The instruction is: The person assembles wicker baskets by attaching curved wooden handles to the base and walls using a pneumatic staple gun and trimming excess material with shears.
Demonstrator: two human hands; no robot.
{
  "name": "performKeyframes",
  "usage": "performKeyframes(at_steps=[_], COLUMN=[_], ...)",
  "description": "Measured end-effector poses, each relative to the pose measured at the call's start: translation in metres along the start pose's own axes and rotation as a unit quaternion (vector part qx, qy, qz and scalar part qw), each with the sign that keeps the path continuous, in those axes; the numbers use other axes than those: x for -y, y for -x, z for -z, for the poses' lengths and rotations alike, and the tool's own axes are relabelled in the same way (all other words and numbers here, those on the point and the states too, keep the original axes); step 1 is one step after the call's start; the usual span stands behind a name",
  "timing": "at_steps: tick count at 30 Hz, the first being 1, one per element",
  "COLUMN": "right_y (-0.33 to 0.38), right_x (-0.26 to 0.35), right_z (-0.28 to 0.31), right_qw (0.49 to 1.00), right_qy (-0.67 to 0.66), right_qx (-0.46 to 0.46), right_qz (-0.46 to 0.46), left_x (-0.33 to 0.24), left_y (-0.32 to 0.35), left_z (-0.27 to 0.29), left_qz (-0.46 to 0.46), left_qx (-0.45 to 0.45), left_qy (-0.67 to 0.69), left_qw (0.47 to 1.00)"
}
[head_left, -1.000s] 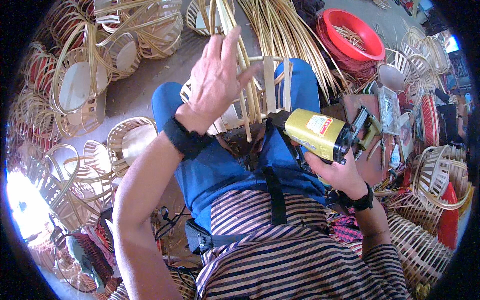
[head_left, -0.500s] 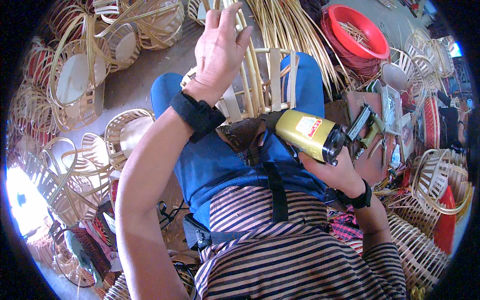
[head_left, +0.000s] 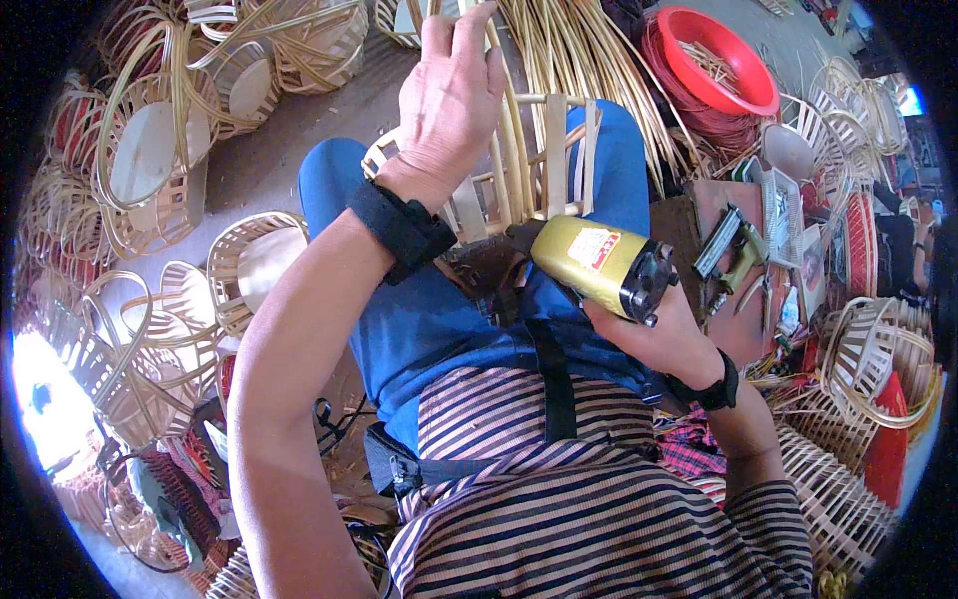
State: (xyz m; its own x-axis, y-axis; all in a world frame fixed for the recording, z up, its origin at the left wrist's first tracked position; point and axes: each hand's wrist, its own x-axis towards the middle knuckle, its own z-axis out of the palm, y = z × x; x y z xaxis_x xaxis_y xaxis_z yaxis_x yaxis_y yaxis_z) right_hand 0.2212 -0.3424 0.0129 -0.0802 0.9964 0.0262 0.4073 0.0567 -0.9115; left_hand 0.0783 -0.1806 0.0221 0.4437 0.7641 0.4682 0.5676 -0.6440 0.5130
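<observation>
The half-built bamboo basket (head_left: 519, 170) sits on my lap across my knees, its upright slats loose at the top, and that is where trouble could start: if my left hand (head_left: 454, 95) lets the slats it bends spring back, they could whip toward my face or shift out of line. My right hand (head_left: 664, 334) is wrapped tight around the grip of the yellow nail gun (head_left: 597, 265), whose nose points left at the basket's near rim; I judge a slip there could drive a fastener toward my left forearm or my thigh, since both lie close to its line

My left arm reaches far and up, wrist with its black band (head_left: 404, 230) cocked, palm turned away, fingers (head_left: 469, 30) together and curled over the slat tops. My right elbow is tucked near my body, wrist bent inward, the gun resting just right of the basket
</observation>
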Motion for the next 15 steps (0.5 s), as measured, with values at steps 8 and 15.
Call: performKeyframes(at_steps=[8,15], right_y=[-0.003,-0.007], right_x=[0.006,0.020], right_z=[0.001,0.004], right_qw=[0.993,0.996], right_qy=[0.085,0.069], right_qx=[0.024,0.023], right_qz=[0.074,0.051], left_x=[0.000,0.039], left_y=[0.000,-0.028], left_z=[-0.002,-0.027], left_qz=[0.008,0.042], left_qx=[0.000,-0.100], left_qy=[-0.007,0.115], left_qw=[1.000,0.987])
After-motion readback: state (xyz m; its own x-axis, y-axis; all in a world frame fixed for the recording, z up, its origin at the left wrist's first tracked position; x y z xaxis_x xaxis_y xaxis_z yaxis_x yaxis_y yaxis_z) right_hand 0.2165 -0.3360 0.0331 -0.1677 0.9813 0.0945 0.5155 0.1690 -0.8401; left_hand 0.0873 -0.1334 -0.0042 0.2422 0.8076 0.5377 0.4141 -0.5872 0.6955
